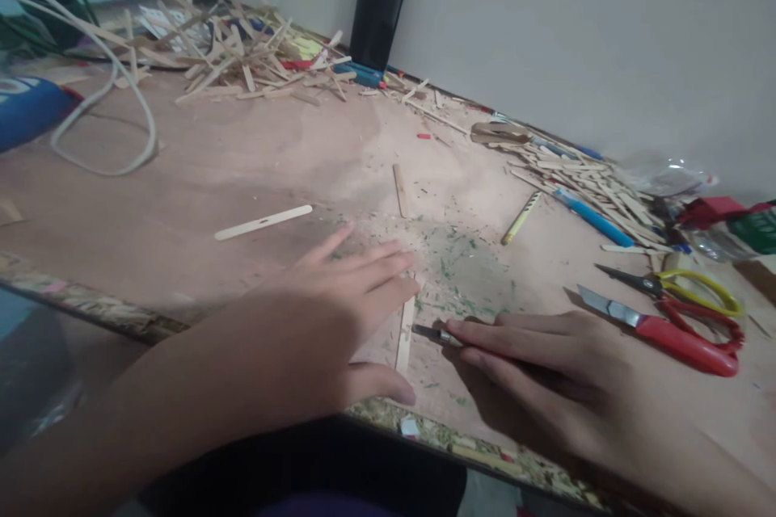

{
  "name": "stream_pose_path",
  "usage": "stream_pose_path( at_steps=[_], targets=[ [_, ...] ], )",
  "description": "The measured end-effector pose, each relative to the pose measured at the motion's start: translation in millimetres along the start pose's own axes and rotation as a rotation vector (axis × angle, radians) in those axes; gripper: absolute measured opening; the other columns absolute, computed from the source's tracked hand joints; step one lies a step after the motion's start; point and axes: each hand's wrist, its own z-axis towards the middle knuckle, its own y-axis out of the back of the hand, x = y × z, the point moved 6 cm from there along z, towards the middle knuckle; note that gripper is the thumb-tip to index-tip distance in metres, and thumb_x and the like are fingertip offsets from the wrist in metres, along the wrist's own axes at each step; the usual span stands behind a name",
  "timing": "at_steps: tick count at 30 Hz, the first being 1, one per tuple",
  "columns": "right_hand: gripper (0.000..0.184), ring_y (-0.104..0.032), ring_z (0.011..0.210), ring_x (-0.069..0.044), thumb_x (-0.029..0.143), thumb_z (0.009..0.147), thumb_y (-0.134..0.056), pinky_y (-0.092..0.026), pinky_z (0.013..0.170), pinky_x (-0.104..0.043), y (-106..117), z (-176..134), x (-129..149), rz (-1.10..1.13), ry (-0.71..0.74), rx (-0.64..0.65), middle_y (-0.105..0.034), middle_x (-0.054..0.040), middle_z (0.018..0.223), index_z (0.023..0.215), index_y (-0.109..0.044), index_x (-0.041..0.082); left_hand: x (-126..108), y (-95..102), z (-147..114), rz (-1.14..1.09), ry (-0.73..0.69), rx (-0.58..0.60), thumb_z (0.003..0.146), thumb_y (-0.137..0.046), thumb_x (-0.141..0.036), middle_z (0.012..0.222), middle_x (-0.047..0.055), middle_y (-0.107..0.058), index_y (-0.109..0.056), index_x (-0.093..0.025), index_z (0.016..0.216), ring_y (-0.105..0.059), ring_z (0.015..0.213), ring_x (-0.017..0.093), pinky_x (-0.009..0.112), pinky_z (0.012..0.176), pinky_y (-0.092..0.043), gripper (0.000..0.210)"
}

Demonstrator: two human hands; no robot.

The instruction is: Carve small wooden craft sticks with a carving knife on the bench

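A wooden craft stick (405,339) lies near the table's front edge, with a small notch or mark in its middle. My left hand (339,299) rests over it, fingers stretched out and apart, fingertips at the stick's far end and thumb by its near end. In my right hand (546,363), pinched between thumb and fingers, is a slim craft knife (440,334). Its dark tip meets the stick's right edge at the notch; most of its handle is hidden. Another craft stick (263,223) with a dark central slot lies left beyond my left hand.
Red-handled utility knife (685,343) and scissors (697,291) lie on the right. Beyond are a pencil stub (520,218), a blue pen (594,216) and stacked sticks (582,178). A stick heap (242,56), a white cable (151,137) and a propped phone (381,4) stand behind.
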Motion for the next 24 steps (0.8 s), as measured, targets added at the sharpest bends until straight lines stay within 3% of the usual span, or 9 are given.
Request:
stream_pose_path(
  at_steps=[3,6,10,15,19,24],
  targets=[
    [0.035,-0.086,0.068,-0.018,0.018,0.122,-0.061,-0.065,0.058,-0.025,-1,0,-2,0.163,-0.027,0.027,-0.094,-0.0060,0.097,0.132,-0.094,0.027,0,0.2,0,-0.006,-0.002,-0.006,0.102,-0.097,-0.064,0.179,0.022,-0.067,-0.072,-0.016,0.152,-0.060,0.173,0.039,0.068,0.153,-0.033,0.074],
    [0.033,-0.080,0.061,-0.013,0.015,0.122,-0.061,-0.060,0.056,-0.022,-2,3,0,0.242,-0.021,0.004,-0.091,-0.0020,0.089,0.128,-0.093,0.023,0,0.9,0,-0.022,-0.002,-0.024,0.100,-0.098,-0.065,0.177,0.021,-0.070,-0.075,-0.016,0.150,-0.063,0.171,0.039,0.065,0.154,-0.033,0.074],
    [0.030,-0.079,0.060,-0.013,0.018,0.122,-0.062,-0.054,0.054,-0.024,-5,8,4,0.174,0.008,0.043,-0.087,-0.0006,0.086,0.122,-0.092,0.021,-1,0.9,-1,-0.031,-0.001,-0.039,0.100,-0.098,-0.066,0.177,0.021,-0.069,-0.076,-0.017,0.150,-0.062,0.171,0.040,0.064,0.153,-0.035,0.073],
    [0.030,-0.070,0.054,-0.014,0.019,0.123,-0.062,-0.047,0.049,-0.029,-4,10,9,0.083,0.100,0.017,-0.080,-0.0007,0.081,0.133,-0.090,0.016,-1,0.4,-1,-0.038,-0.007,-0.037,0.100,-0.098,-0.064,0.175,0.023,-0.071,-0.077,-0.016,0.148,-0.063,0.170,0.040,0.065,0.153,-0.036,0.071],
    [0.030,-0.074,0.057,-0.014,0.023,0.124,-0.062,-0.051,0.051,-0.027,-3,6,3,0.107,0.021,0.025,-0.083,-0.0008,0.082,0.125,-0.092,0.023,0,1.0,-1,-0.038,-0.021,-0.057,0.102,-0.097,-0.064,0.177,0.022,-0.070,-0.074,-0.016,0.151,-0.061,0.172,0.038,0.065,0.152,-0.038,0.073],
    [0.033,-0.085,0.069,-0.018,0.022,0.125,-0.060,-0.063,0.061,-0.029,1,3,1,0.109,0.001,0.068,-0.092,-0.0064,0.096,0.132,-0.092,0.025,0,0.3,-2,-0.043,-0.032,-0.069,0.103,-0.096,-0.064,0.174,0.024,-0.071,-0.074,-0.015,0.149,-0.065,0.169,0.038,0.067,0.152,-0.038,0.070]
  ],
)
